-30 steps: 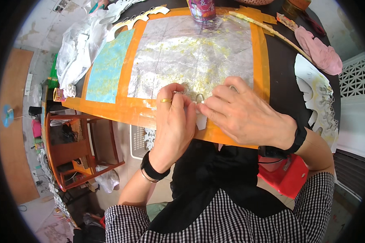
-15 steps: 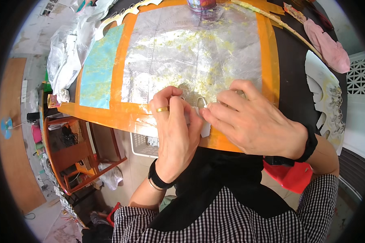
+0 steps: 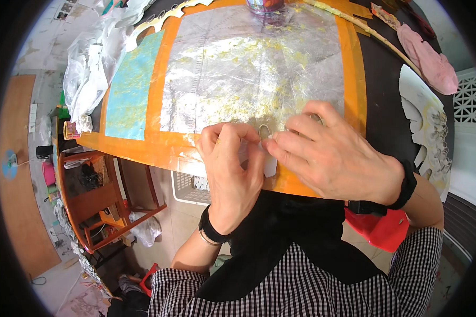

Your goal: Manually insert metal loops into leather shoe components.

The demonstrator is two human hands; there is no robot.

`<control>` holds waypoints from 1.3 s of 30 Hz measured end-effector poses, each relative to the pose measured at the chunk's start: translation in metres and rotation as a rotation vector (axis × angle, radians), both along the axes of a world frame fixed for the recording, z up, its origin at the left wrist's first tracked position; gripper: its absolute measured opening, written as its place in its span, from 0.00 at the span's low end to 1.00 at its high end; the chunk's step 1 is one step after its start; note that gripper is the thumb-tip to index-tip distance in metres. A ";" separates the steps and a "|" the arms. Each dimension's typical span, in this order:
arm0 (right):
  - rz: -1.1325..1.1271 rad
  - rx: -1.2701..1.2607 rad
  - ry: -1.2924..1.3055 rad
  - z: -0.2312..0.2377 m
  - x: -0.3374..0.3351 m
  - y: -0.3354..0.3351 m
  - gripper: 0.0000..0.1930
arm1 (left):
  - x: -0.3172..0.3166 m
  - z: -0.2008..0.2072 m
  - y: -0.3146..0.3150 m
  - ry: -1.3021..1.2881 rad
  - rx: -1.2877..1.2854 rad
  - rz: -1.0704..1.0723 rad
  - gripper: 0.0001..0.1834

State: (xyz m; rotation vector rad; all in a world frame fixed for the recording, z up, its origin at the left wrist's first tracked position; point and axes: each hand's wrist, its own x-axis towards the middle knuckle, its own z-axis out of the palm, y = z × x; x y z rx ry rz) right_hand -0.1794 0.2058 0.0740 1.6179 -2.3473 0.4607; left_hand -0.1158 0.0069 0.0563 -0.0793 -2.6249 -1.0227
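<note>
Over the table's near edge, my left hand (image 3: 231, 169) and my right hand (image 3: 338, 156) meet, fingertips almost touching. Between them they pinch a small white piece (image 3: 270, 167) that looks like card, its lower end hanging below the fingers. A thin wire loop (image 3: 264, 127) sticks up from between the fingertips, seemingly joined to the piece; my fingers hide the joint. Both hands are closed. Beneath them lies a shiny, yellow-speckled clear sheet (image 3: 238, 68), bordered with orange tape (image 3: 166, 142).
A scalloped white card (image 3: 413, 95) with several wire loops lies at right, below a pink cloth-like bundle (image 3: 428, 61) and a long stick (image 3: 378, 36). A can (image 3: 264, 5) stands at the far edge. Crumpled plastic (image 3: 87, 74) lies left; a white basket (image 3: 182, 189) sits below the table.
My left fingers have curled in closer around the white piece, the raised fingers now lower. My right hand keeps its pinch with barely any shift. The whole view has shifted slightly.
</note>
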 end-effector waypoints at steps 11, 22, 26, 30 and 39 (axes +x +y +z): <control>0.035 -0.268 -0.248 -0.008 -0.018 0.002 0.11 | 0.012 0.009 -0.015 0.134 -0.364 -0.098 0.16; 0.047 -0.308 -0.210 -0.005 -0.024 -0.007 0.09 | -0.002 0.030 -0.030 0.327 -0.635 -0.395 0.15; 0.015 -0.341 -0.276 -0.006 -0.024 -0.007 0.09 | -0.003 0.037 -0.021 0.302 -0.817 -0.457 0.12; 0.000 -0.325 -0.279 -0.006 -0.024 -0.006 0.04 | -0.003 0.031 -0.016 0.375 -0.819 -0.455 0.08; 0.029 -0.304 -0.175 -0.015 -0.019 -0.011 0.09 | -0.004 0.014 -0.016 0.356 -0.615 -0.307 0.13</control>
